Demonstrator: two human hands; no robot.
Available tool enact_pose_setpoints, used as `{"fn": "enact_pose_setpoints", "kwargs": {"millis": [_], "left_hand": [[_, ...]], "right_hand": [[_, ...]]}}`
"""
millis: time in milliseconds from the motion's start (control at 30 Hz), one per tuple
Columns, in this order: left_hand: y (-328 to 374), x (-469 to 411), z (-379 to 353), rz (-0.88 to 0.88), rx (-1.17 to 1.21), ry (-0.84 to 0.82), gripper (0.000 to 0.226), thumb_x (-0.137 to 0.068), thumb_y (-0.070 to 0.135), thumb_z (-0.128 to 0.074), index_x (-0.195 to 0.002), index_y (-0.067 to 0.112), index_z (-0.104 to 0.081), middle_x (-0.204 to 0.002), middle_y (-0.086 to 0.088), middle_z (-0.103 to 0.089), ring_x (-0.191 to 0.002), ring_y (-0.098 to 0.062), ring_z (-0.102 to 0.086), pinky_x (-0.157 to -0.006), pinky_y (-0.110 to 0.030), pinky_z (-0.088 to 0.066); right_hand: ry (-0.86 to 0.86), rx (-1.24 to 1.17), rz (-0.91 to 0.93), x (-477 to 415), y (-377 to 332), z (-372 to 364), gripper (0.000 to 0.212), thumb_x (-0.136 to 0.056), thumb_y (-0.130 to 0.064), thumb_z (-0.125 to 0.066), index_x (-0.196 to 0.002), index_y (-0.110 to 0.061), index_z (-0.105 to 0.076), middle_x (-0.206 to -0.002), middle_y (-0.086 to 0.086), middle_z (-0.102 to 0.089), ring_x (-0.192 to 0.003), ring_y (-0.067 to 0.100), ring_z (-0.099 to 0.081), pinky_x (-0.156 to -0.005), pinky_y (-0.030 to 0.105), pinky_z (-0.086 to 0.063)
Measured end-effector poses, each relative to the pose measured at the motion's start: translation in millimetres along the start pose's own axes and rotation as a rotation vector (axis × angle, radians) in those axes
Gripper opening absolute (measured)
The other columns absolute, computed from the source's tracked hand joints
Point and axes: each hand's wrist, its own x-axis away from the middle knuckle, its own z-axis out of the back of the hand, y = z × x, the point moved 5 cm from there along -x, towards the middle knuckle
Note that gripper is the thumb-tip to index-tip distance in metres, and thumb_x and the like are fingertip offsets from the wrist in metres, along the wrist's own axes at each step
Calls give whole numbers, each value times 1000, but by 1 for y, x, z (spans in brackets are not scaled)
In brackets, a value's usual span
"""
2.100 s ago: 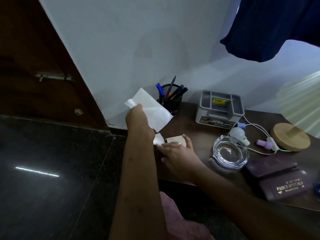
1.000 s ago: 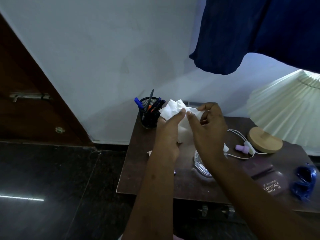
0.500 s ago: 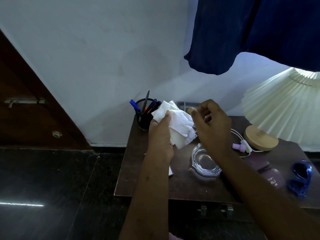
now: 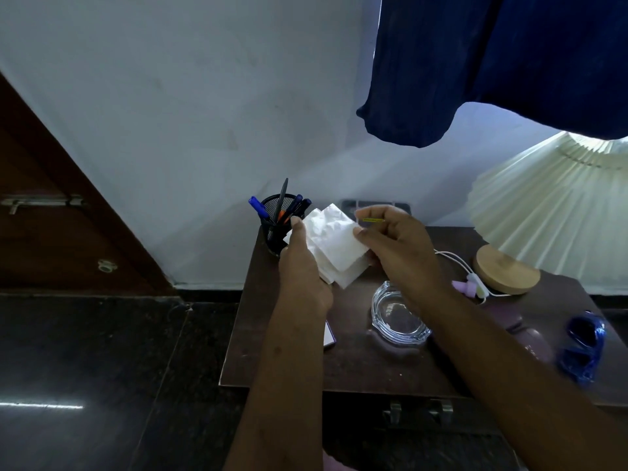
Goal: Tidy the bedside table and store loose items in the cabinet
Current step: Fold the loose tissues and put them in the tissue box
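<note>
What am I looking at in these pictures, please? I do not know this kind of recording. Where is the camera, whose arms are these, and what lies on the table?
There is no machine: the two grips are a person's bare hands. One camera, worn on the head, looks forward and down. The left grip and right grip hold a white tissue above a dark table. On it stand a pen cup, a glass ashtray and a lamp; blue glasses lie at the right.
</note>
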Motion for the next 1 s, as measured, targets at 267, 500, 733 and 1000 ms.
{"fn": "enact_pose_setpoints", "kwargs": {"millis": [267, 500, 733, 1000], "left_hand": [[4, 4, 3, 38, 76, 3, 54, -97, 49, -33, -136, 14, -45, -131, -17, -56, -110, -34, -58, -93, -51, -47], [4, 4, 6, 40, 17, 75, 43, -100, 37, -35, -134, 13, -47, -122, -15, -58, -86, -28, -59, -70, -37, -49], [4, 2, 8, 4, -7, 87, 39, -99, 34, -38, -132, 14, -47, -106, -9, -57, -78, -23, -57, -65, -34, -47], [-1, 9, -3, 45, 14, -13, 43, -100, 35, -36, -135, 13, -45, -127, -15, -57, -89, -28, -59, -79, -42, -48]], "right_hand": [[-59, 194, -5, 2, 3, -4, 17, -85, -21, -65, -101, -17, -65, -99, -4, -62, -89, 8, -59, -70, 15, -45], [-94, 350, 32, 4, 1, -7, 21, -86, -18, -64, -106, -14, -66, -80, -6, -58, -87, 17, -62, -80, 40, -57], [4, 423, 106, 0, 3, -1, 6, -84, -22, -67, -89, -19, -69, -77, -6, -63, -65, 2, -53, -59, 2, -38], [47, 377, 123, -2, 9, -3, 9, -86, -25, -65, -92, -19, -68, -69, -16, -56, -62, -2, -52, -54, 1, -37]]}}
